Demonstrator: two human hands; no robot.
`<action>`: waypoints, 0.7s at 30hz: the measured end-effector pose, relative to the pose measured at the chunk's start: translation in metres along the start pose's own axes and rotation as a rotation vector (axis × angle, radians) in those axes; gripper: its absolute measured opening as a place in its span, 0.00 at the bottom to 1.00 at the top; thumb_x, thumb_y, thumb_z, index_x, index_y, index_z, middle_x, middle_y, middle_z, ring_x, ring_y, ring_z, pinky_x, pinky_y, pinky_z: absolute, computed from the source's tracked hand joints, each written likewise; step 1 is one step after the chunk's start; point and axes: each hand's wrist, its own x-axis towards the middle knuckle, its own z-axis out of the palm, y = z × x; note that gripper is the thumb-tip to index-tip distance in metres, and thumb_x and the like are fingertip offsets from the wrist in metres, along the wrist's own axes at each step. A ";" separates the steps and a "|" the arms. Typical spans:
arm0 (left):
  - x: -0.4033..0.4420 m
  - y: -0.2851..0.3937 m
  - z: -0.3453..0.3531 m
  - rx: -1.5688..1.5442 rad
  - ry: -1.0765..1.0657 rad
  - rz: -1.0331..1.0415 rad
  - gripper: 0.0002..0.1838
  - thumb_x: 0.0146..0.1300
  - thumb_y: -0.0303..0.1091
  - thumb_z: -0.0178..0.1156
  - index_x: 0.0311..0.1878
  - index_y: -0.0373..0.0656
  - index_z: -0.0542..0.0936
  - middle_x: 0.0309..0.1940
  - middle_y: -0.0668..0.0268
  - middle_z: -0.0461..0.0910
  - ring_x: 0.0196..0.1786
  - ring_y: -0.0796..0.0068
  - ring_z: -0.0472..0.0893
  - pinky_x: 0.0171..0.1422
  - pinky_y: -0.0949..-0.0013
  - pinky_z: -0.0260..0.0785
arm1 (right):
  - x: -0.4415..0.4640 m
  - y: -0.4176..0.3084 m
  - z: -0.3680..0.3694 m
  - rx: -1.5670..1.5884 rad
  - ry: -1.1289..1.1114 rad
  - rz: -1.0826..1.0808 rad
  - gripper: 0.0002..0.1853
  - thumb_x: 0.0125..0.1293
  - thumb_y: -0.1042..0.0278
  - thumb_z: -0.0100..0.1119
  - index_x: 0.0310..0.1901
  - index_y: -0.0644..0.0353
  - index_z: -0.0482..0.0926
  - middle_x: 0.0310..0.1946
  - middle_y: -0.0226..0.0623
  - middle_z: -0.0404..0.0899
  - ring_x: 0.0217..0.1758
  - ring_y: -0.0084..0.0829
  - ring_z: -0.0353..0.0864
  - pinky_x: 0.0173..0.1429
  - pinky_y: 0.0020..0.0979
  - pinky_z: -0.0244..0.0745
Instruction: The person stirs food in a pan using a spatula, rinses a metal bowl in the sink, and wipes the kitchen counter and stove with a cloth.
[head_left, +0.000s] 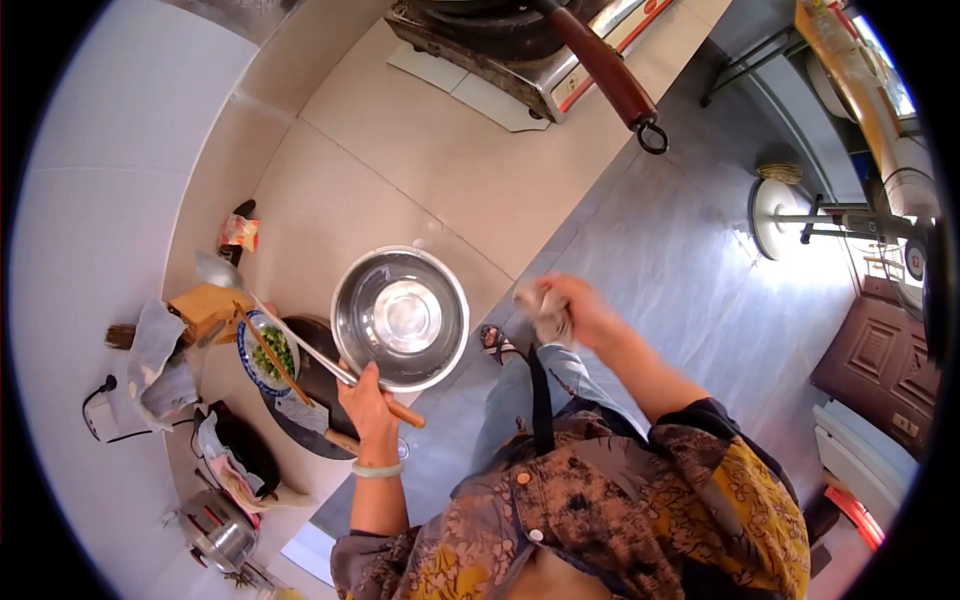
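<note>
Left hand [366, 403]: Holds two things in one narrow grip, with thumb over the rim of the metal bowl [403, 312] and with the long-handled utensil [406, 413] seemingly caught by the same fingers, probably so as to leave the other hand free.
Right hand [590, 312]: Holds a bunched cloth [548, 318] above the floor [660, 230], apart from the bowl. Blurred, so cannot tell the exact placing of the fingers.
Metal bowl: Is at the near edge of the table [400, 210], in view partly beyond it, with the inside facing up. Seems supported by the left hand, perhaps to be kept close to the person [600, 480]. Cannot tell if wet inside.
Long-handled utensil: Points with metal head toward the wall [120, 230] and with wooden end toward the person. Cannot tell if ladle or turner.
Blue-rimmed bowl [246, 360]: Contains chopped greens [281, 345], probably to keep the pieces together.
Chopsticks [266, 344]: Lie across the blue-rimmed bowl, maybe to be found easily.
Cleaver [300, 413]: Lies on the round dark board [325, 390], with handle toward the person, likely for simple picking up.
Pan handle [605, 75]: Projects from above the stove [560, 92] past the table edge, presumably for easy reach.
</note>
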 end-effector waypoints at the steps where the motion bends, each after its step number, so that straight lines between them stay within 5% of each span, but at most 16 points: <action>1: -0.006 0.004 -0.003 -0.022 -0.013 0.002 0.17 0.61 0.21 0.52 0.54 0.44 0.73 0.28 0.73 0.72 0.19 0.87 0.66 0.16 0.83 0.54 | 0.007 -0.012 -0.029 0.160 -0.262 0.010 0.14 0.65 0.68 0.51 0.50 0.65 0.74 0.36 0.38 0.78 0.33 0.29 0.79 0.33 0.28 0.77; 4: -0.016 0.005 -0.012 -0.060 -0.007 0.029 0.18 0.61 0.21 0.51 0.54 0.43 0.72 0.28 0.73 0.72 0.18 0.87 0.65 0.14 0.83 0.53 | 0.001 -0.070 -0.014 -0.211 0.311 -0.483 0.17 0.62 0.73 0.52 0.53 0.63 0.74 0.36 0.33 0.79 0.34 0.24 0.78 0.35 0.25 0.75; 6: -0.027 0.008 -0.014 -0.074 0.033 0.049 0.18 0.61 0.21 0.51 0.54 0.43 0.72 0.27 0.73 0.72 0.17 0.87 0.64 0.14 0.82 0.52 | 0.009 -0.129 -0.006 -0.529 0.396 -0.681 0.19 0.64 0.71 0.53 0.57 0.64 0.72 0.42 0.33 0.77 0.37 0.20 0.77 0.38 0.23 0.74; 8: -0.029 0.009 -0.015 -0.065 0.052 0.053 0.18 0.61 0.21 0.51 0.55 0.43 0.72 0.27 0.72 0.72 0.16 0.87 0.64 0.13 0.82 0.52 | 0.034 -0.148 -0.006 -1.099 0.651 -0.948 0.20 0.64 0.70 0.53 0.58 0.61 0.72 0.47 0.37 0.76 0.38 0.29 0.79 0.41 0.29 0.75; 11: -0.029 0.007 -0.022 -0.067 0.062 0.054 0.19 0.61 0.21 0.52 0.56 0.44 0.72 0.28 0.72 0.73 0.16 0.87 0.64 0.13 0.83 0.52 | 0.089 -0.147 -0.047 -1.734 0.754 -1.002 0.19 0.62 0.68 0.55 0.55 0.60 0.73 0.49 0.43 0.73 0.45 0.41 0.77 0.47 0.39 0.75; 14: -0.029 0.009 -0.028 -0.071 0.072 0.051 0.20 0.61 0.21 0.52 0.57 0.44 0.71 0.30 0.72 0.73 0.17 0.88 0.64 0.13 0.83 0.52 | 0.096 -0.129 -0.023 -1.949 0.853 -1.032 0.18 0.59 0.68 0.57 0.52 0.58 0.74 0.48 0.49 0.72 0.51 0.50 0.72 0.52 0.46 0.72; 17: -0.027 0.010 -0.033 -0.079 0.050 0.052 0.20 0.61 0.21 0.52 0.58 0.45 0.71 0.32 0.73 0.73 0.18 0.88 0.64 0.13 0.84 0.52 | 0.104 -0.125 -0.004 -1.898 0.888 -0.811 0.16 0.60 0.66 0.57 0.51 0.57 0.74 0.48 0.47 0.73 0.53 0.50 0.71 0.52 0.46 0.72; 21: -0.024 0.012 -0.036 -0.078 0.044 0.064 0.20 0.62 0.21 0.51 0.58 0.44 0.70 0.33 0.72 0.74 0.18 0.88 0.64 0.13 0.84 0.52 | 0.133 -0.090 0.028 -1.926 0.772 -0.839 0.15 0.63 0.65 0.54 0.52 0.55 0.73 0.50 0.45 0.71 0.54 0.48 0.71 0.55 0.44 0.73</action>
